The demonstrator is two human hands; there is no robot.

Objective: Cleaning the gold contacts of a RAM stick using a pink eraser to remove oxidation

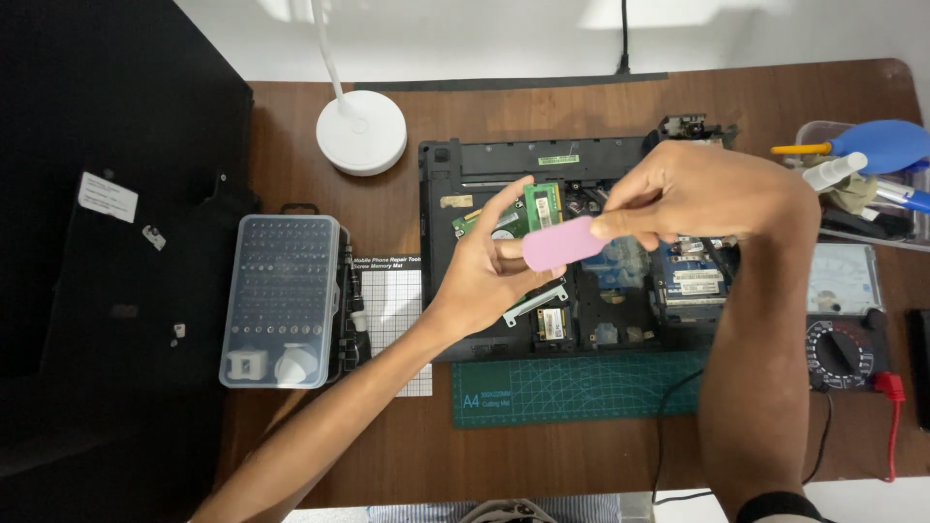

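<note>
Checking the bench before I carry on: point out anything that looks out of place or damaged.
Nothing looks spilled or broken. The laptop lies opened up, boards exposed, partly on the green cutting mat. The left hand holds a green memory module; the right hand holds a pink eraser.

The right hand (702,189) covers the upper middle of the opened laptop (581,291), and its fingers hide one end of the pink eraser (562,242). The left hand (494,266) hides part of the green memory module (538,205) (its edge contacts cannot be seen). The multimeter (843,334) sits partly behind the right forearm.
</note>
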